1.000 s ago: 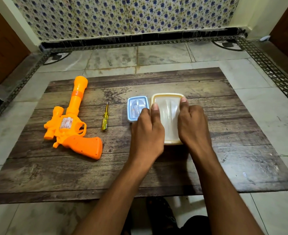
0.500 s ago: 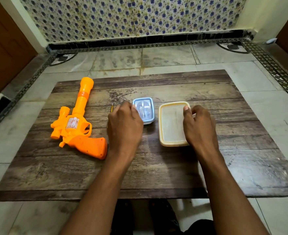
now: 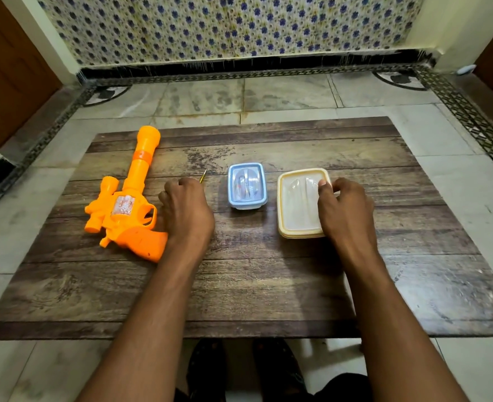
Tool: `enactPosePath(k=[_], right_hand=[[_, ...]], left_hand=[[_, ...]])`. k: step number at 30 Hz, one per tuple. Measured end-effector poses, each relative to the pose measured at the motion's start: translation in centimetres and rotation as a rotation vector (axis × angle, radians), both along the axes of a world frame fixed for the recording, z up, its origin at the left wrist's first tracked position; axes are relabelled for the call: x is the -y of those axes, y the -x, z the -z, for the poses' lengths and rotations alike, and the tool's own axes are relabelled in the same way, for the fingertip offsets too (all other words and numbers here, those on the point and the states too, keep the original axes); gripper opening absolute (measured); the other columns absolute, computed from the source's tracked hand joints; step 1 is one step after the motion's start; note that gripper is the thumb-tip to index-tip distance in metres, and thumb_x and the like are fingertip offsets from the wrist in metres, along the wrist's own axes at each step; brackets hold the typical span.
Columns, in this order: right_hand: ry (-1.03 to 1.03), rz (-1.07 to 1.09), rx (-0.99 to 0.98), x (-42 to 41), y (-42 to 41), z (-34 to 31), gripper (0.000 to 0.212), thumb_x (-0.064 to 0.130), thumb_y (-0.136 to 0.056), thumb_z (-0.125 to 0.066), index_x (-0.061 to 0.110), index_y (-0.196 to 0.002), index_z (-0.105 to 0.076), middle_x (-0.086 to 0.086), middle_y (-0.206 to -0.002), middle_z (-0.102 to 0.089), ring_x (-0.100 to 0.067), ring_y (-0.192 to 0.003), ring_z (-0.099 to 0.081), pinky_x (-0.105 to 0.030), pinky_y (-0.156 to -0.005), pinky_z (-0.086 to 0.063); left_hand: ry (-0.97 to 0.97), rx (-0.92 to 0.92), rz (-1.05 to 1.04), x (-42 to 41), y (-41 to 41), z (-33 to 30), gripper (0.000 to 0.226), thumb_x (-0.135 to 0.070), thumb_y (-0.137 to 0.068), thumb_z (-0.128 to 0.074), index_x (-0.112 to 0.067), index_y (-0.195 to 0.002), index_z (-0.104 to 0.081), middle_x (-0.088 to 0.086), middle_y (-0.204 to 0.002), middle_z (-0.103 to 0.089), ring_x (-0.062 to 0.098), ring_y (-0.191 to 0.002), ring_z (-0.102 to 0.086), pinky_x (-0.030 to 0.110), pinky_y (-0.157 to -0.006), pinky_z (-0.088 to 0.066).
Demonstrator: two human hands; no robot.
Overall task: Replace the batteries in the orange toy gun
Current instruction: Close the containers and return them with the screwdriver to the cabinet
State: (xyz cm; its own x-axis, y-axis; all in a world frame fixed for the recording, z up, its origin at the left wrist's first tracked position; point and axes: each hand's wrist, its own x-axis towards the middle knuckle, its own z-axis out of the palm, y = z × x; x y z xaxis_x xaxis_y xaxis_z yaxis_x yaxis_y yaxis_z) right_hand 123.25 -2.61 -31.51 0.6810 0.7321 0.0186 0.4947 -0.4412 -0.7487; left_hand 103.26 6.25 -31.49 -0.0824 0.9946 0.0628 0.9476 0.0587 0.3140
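Wooden board [image 3: 268, 285] on a tiled floor. Orange toy gun [image 3: 129, 204] lies at 9 o'clock, barrel toward 12. Left hand [image 3: 186, 211] curls over a yellow screwdriver [image 3: 203, 176] beside it. Blue-lidded box [image 3: 247, 185] sits centre. Right hand [image 3: 345, 211] grips the cream-lidded box [image 3: 297, 204] at 3 o'clock.

Screwdriver [image 3: 203, 176] mostly hidden under left hand [image 3: 186, 211], only its tip shows; grip can't be confirmed. Right hand [image 3: 345, 210] covers cream box's [image 3: 297, 204] right edge. Blue box [image 3: 247, 185] contents too blurred to identify.
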Motion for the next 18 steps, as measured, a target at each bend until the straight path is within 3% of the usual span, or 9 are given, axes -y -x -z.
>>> enactPosePath(k=[4, 6, 7, 9, 12, 14, 18], right_hand=[[-0.112, 0.01, -0.009, 0.2, 0.2, -0.7, 0.039, 0.04, -0.104, -0.044, 0.01, -0.104, -0.068, -0.013, -0.099, -0.071, -0.03, -0.09, -0.066, -0.039, -0.075, -0.054], [-0.189, -0.008, -0.009, 0.1, 0.6, -1.5, 0.037, 0.036, -0.106, -0.044, 0.009, -0.106, -0.069, -0.008, -0.092, -0.069, -0.018, -0.079, -0.066, -0.022, -0.065, -0.052], [-0.22, -0.021, -0.01, 0.1, 1.1, -1.9, 0.035, 0.034, -0.107, -0.045, 0.008, -0.104, -0.068, -0.005, -0.087, -0.066, -0.008, -0.072, -0.061, -0.008, -0.054, -0.042], [-0.275, -0.053, -0.009, -0.1, 2.4, -2.5, 0.031, 0.03, -0.107, -0.046, 0.007, -0.1, -0.066, 0.002, -0.076, -0.059, 0.003, -0.061, -0.051, -0.004, -0.045, -0.037], [-0.326, -0.089, 0.006, -0.6, 4.3, -2.6, 0.03, 0.033, -0.107, -0.046, 0.01, -0.099, -0.065, 0.006, -0.073, -0.059, 0.0, -0.059, -0.055, -0.007, -0.044, -0.038], [-0.34, -0.109, 0.01, -1.0, 5.4, -2.6, 0.031, 0.034, -0.107, -0.045, 0.012, -0.096, -0.063, 0.007, -0.071, -0.06, -0.002, -0.056, -0.057, -0.011, -0.043, -0.038], [-0.369, -0.158, -0.039, -1.7, 6.8, -2.9, 0.036, 0.036, -0.108, -0.044, 0.014, -0.083, -0.058, 0.008, -0.062, -0.053, 0.001, -0.053, -0.055, -0.012, -0.042, -0.032]], left_hand=[[-0.004, 0.279, 0.036, 1.2, -0.6, -1.7, 0.024, -0.005, -0.096, -0.049, -0.003, -0.119, -0.055, 0.019, -0.136, -0.042, 0.039, -0.11, -0.054, 0.032, -0.075, -0.032], [0.059, 0.682, 0.075, 1.8, -1.3, -2.1, 0.024, -0.018, -0.088, -0.049, -0.019, -0.11, -0.06, 0.011, -0.119, -0.057, 0.035, -0.104, -0.059, 0.04, -0.078, -0.043], [0.099, 0.864, 0.075, 2.1, -1.7, -2.4, 0.021, -0.025, -0.082, -0.049, -0.027, -0.1, -0.06, 0.007, -0.105, -0.062, 0.033, -0.093, -0.061, 0.047, -0.076, -0.044], [0.17, 1.041, 0.079, 2.7, -2.5, -2.4, 0.015, -0.04, -0.078, -0.052, -0.03, -0.088, -0.056, 0.002, -0.089, -0.064, 0.024, -0.077, -0.056, 0.046, -0.068, -0.04], [0.218, 1.102, 0.11, 3.7, -3.2, -2.4, 0.034, -0.07, -0.077, -0.056, -0.037, -0.084, -0.054, 0.006, -0.095, -0.072, 0.031, -0.086, -0.068, 0.053, -0.073, -0.054], [0.149, 1.069, 0.132, 4.0, -3.2, -2.1, 0.032, -0.067, -0.085, -0.056, -0.036, -0.091, -0.05, 0.006, -0.096, -0.071, 0.028, -0.089, -0.071, 0.054, -0.08, -0.058], [-0.008, 0.913, 0.132, 3.9, -2.3, -2.1, 0.031, -0.051, -0.099, -0.053, -0.022, -0.109, -0.05, -0.006, -0.097, -0.067, 0.013, -0.087, -0.067, 0.03, -0.072, -0.055]])
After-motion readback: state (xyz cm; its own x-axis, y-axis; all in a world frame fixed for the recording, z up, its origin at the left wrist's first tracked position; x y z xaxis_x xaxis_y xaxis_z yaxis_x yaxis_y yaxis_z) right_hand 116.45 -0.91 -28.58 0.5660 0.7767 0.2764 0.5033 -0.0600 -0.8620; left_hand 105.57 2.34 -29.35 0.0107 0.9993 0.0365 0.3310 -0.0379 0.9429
